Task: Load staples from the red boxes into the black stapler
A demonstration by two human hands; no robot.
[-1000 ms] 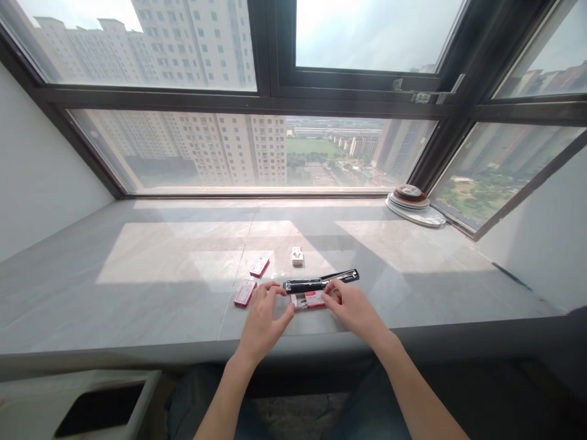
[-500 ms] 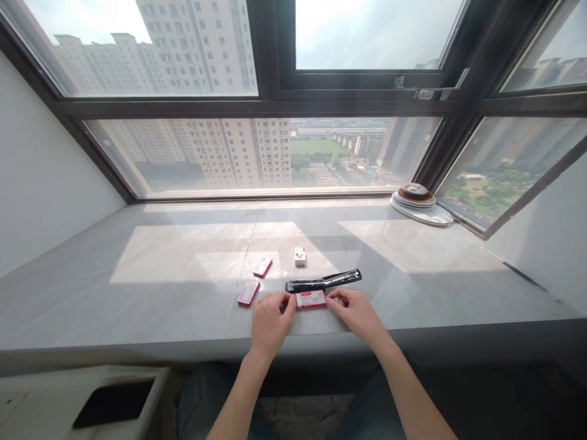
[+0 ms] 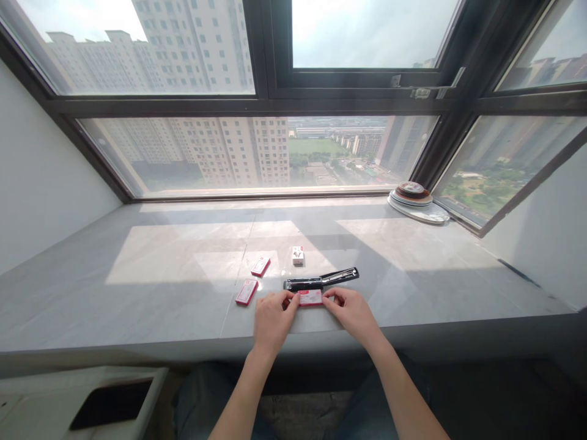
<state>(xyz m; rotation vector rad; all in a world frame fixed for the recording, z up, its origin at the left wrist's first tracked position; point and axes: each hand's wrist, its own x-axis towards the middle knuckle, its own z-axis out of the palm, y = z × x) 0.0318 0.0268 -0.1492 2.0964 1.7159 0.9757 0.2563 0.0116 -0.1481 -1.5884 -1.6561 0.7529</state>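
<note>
A red-and-white staple box (image 3: pixel 310 297) lies near the front of the sill, held at both ends. My left hand (image 3: pixel 274 318) pinches its left end between thumb and fingers. At the right end, the thumb and fingers of my right hand (image 3: pixel 351 310) are closed on it too. Just behind the box lies a black stapler (image 3: pixel 305 283), unfolded, its upper arm swung out to the right. Two more red-and-white boxes, one nearer (image 3: pixel 246 292) and one farther (image 3: pixel 261 266), rest left of my hands. A small white box (image 3: pixel 298 255) with a printed picture stands behind the stapler.
Stacked plates (image 3: pixel 415 201) sit in the far right corner by the window. The grey stone sill (image 3: pixel 160 293) ends in a front edge just before my wrists. A pale object with a dark panel (image 3: pixel 112 403) is below at the lower left.
My hands have come closer together along the staple box, and less of its length shows between them. The pale piece at its left end is no longer visible. The view has shifted slightly.
</note>
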